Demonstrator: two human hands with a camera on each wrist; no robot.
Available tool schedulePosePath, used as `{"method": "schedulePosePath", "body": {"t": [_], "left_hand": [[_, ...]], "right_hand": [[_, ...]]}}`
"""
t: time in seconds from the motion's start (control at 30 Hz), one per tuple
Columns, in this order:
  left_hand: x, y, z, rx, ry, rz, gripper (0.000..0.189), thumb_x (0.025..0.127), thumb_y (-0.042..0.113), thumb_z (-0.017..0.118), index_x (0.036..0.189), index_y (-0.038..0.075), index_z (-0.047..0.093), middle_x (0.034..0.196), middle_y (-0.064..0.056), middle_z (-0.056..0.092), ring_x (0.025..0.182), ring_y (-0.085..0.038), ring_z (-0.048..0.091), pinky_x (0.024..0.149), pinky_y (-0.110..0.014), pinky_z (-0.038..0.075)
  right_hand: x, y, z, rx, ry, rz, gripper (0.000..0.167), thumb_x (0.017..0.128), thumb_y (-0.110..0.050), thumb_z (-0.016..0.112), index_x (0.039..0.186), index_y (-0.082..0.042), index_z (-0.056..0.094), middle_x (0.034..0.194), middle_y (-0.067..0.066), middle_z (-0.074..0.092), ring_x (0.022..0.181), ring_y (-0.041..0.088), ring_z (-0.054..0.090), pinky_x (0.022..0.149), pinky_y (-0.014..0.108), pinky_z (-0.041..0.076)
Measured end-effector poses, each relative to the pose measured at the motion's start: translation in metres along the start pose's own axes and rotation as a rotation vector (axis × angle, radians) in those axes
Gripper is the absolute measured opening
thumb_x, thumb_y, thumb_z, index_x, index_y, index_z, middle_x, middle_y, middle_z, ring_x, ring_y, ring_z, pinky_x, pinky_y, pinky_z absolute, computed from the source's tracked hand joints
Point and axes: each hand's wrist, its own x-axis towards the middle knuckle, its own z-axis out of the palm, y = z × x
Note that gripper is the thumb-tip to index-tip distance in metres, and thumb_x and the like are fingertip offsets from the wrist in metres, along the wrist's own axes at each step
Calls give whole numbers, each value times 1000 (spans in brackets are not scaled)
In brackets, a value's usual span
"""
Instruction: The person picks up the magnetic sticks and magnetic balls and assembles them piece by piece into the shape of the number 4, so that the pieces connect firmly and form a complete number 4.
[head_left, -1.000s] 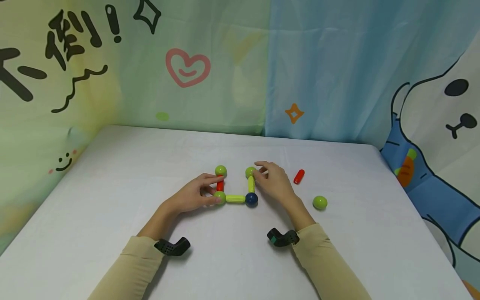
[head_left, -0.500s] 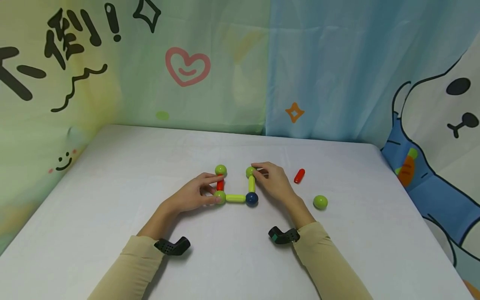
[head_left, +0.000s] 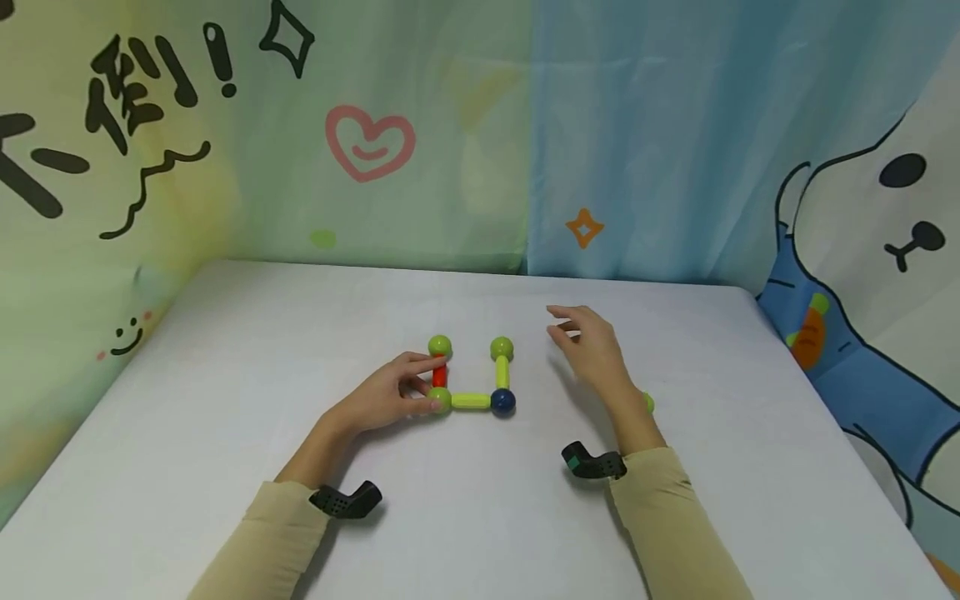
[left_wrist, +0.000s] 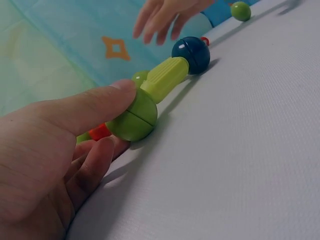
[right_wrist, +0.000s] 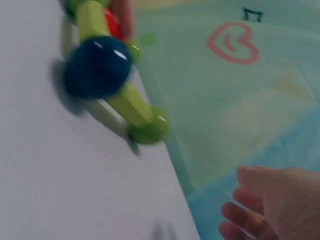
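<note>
A U-shaped frame of magnetic-toy-style balls and rods lies on the table. Its red rod joins two green balls on the left; a yellow-green rod runs to the dark blue ball, and another rod leads up to a far green ball. My left hand holds the frame's left side, thumb on the near green ball and fingers by the red rod. My right hand hovers right of the frame, apart from it, fingers loosely bent with nothing between them.
A loose green ball peeks out from behind my right wrist; it shows whole in the left wrist view. The white table ends at a printed curtain at the back. Black wrist cameras sit at both cuffs.
My right hand has let go of the far green ball on the right and moved right, now covering the loose red rod in the head view. The left hand keeps its hold.
</note>
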Motion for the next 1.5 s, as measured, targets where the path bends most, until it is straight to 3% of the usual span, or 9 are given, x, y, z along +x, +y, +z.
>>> {"method": "schedulePosePath", "body": {"t": [0.13, 0.5, 0.93, 1.5], "left_hand": [[-2, 1, 1, -6, 2, 0, 70, 78, 34, 78, 140, 23, 49, 135, -1, 46, 103, -14, 60, 82, -29, 48], [-1, 1, 3, 6, 5, 9, 71, 77, 38, 78, 140, 22, 49, 135, -2, 46, 105, -14, 59, 83, -30, 48], [-2, 2, 2, 4, -1, 5, 71, 77, 37, 78, 140, 22, 49, 136, -3, 46, 106, -15, 59, 84, -31, 47], [-1, 1, 1, 4, -8, 28, 71, 78, 34, 78, 141, 18, 48, 137, -3, 45, 105, -14, 60, 82, -27, 49]], "right_hand": [[-8, 17, -23, -7, 32, 47, 42, 94, -19, 61, 134, -9, 54, 128, 15, 55, 113, 31, 58, 91, 44, 50], [-28, 55, -56, -42, -28, 176, 59, 92, -31, 63, 143, -10, 42, 141, 18, 44, 127, 35, 45, 103, 50, 40], [-27, 67, -42, -80, -141, 248, 70, 87, -32, 69, 145, -5, 39, 143, 19, 45, 129, 38, 45, 105, 49, 37], [-26, 54, -36, -162, -153, 246, 66, 84, -31, 72, 138, -1, 48, 137, 23, 49, 129, 39, 42, 106, 52, 36]]}}
